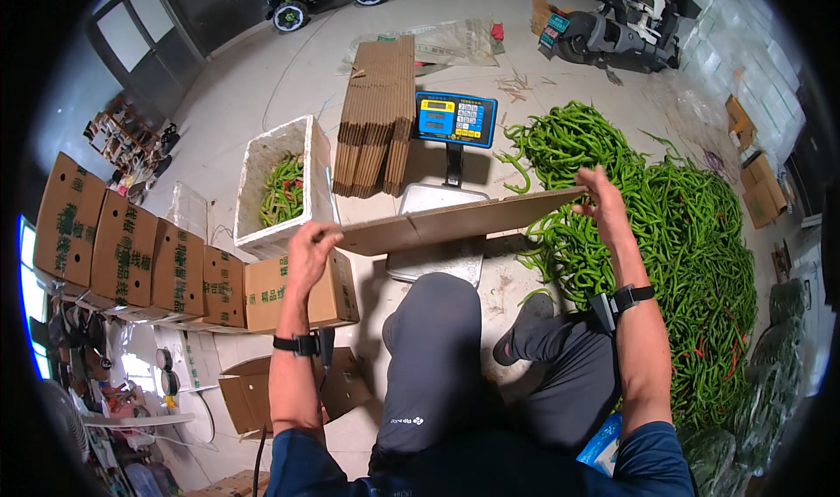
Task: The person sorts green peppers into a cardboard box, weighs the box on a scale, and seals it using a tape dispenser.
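Observation:
A flattened cardboard box [459, 223] is held out in front of me, spanning from hand to hand. My left hand [310, 251] pinches its left end, and my right hand [600, 202] grips the far right corner. The board hangs over the platform of a digital scale [436, 261], hiding part of it; the scale's blue display [455, 119] faces me. Right of the scale, a large heap of green chili peppers [682, 234] with a few red ones covers the floor. Beyond the board stands a stack of folded cardboard boxes [375, 116].
A white foam box [318, 169] holding peppers and scraps stands left of the scale. A row of printed cartons [176, 267] lines the left side. An open carton [252, 392] lies near my left forearm. A motor scooter [610, 34] is parked at the back right.

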A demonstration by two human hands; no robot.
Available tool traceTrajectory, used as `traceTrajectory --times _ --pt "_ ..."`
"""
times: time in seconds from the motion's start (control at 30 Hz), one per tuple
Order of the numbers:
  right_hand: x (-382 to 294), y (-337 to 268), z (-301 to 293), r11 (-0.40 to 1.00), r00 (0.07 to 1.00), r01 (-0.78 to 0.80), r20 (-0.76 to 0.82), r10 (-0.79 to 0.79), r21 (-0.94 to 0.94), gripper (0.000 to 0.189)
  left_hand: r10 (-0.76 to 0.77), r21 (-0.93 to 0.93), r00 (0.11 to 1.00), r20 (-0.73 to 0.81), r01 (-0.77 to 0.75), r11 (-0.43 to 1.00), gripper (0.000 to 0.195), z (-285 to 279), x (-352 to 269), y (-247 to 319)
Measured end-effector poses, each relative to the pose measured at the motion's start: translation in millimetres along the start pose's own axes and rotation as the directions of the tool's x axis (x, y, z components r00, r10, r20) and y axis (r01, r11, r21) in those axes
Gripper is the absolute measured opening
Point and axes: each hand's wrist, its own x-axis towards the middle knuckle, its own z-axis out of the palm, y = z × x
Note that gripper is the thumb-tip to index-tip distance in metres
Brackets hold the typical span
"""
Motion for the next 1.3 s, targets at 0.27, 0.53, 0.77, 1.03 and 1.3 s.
traceTrajectory --times 0.27,0.53,0.77,1.03,1.3 --pt "2.9 7.0 3.7 0.905 0.989 0.100 0.140 -0.045 -0.414 0.056 -0.330 -0.524 0.942 -0.063 0.250 0.814 0.082 31.8 48.7 -22.4" --pt "8.4 -19.2 21.2 0.868 0.931 -0.176 0.208 0.300 -0.464 0.055 -0.404 -0.715 0.890 -0.211 0.141 0.685 0.090 70.0 48.1 -15.6" --pt "6.3 -28.5 39.1 0.834 0.937 -0.199 0.149 0.315 -0.515 0.051 -0.365 -0.763 0.923 -0.125 0.146 0.630 0.083 51.3 44.1 -23.9" --pt "13.5 -18.2 58.7 0.771 0.998 0.053 0.051 -0.026 -0.634 0.050 -0.192 -0.775 0.981 -0.013 0.111 0.622 0.084 42.3 49.5 -6.9" --pt "39.4 -2.6 56.9 0.964 0.999 0.019 -0.041 -0.031 -0.265 0.027 -0.297 -0.339 0.940 -0.170 0.227 0.913 0.081 26.0 54.8 -46.5"
